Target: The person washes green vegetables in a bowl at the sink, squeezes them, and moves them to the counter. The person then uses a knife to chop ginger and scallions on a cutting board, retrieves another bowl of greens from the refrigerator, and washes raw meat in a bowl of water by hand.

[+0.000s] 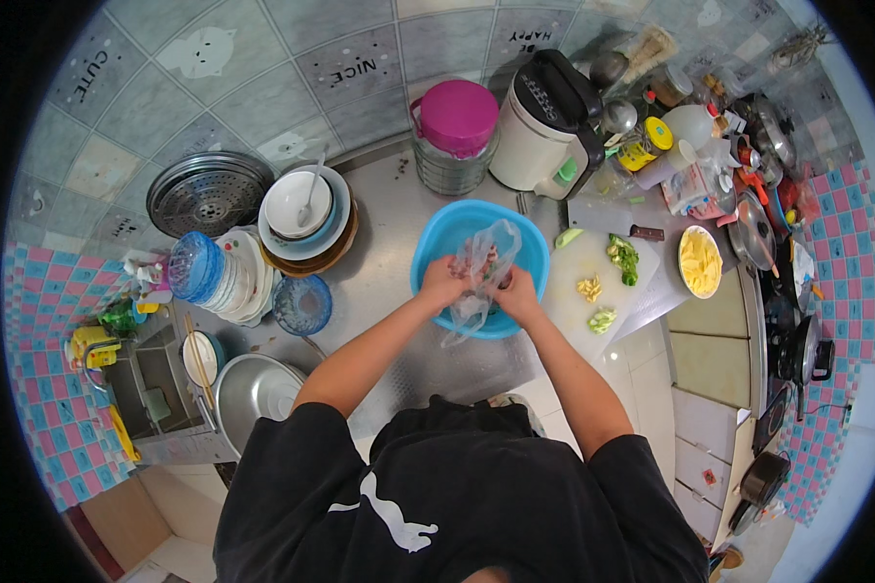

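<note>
Both my hands are over a blue plastic basin [429,232] on the steel counter. A clear plastic bag [504,244] with pinkish pieces, which look like raw meat, is between them. My left hand [443,280] grips the bag's left side, and my right hand [518,291] has hold of its right side. Part of the bag hangs down over the basin's near rim. The fingertips and most of the basin's floor are hidden by the bag. To the right, a white cutting board [565,288] bears chopped greens [622,259], chopped yellowish bits [589,288] and pale green slices [602,319].
A cleaver [601,218] lies at the board's far edge. Right of it stands a bowl of yellow slices [700,262]. Behind the basin are a pink-lidded jar [456,116] and a white soymilk maker [532,138]. Stacked bowls [299,200] and a steel basin [255,393] stand left.
</note>
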A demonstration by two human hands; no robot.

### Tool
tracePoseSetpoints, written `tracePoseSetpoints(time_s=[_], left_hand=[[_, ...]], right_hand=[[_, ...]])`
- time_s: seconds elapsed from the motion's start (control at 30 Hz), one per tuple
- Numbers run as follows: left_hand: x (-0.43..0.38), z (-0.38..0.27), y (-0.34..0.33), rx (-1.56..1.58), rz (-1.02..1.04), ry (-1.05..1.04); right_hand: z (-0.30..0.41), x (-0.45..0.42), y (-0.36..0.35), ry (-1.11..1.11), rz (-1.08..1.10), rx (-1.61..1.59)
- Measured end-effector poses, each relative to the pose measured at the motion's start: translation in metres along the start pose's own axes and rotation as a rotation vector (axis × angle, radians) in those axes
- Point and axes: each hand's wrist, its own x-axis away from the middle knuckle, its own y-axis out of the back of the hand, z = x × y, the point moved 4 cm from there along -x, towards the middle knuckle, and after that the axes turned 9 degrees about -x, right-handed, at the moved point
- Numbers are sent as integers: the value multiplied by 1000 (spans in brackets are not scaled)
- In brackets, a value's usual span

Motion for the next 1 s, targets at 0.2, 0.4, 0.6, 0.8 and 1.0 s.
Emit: tracePoseSetpoints(time_s=[0.2, 0.4, 0.6, 0.8, 1.0], left_hand=[[0, -1, -2, 33, -47, -1], [0, -5, -3, -64, -87, -40], [-6, -5, 10, 353, 280, 291], [-3, -25, 5, 9, 243, 177], [0, -5, 2, -85, 20, 188]], right_hand=[[7, 6, -2, 12, -107, 65], [-3, 2, -3, 92, -140, 8], [0, -7, 4, -232, 99, -389], [-23, -11, 3, -278, 60, -352], [-2, -4, -5, -143, 37, -187]])
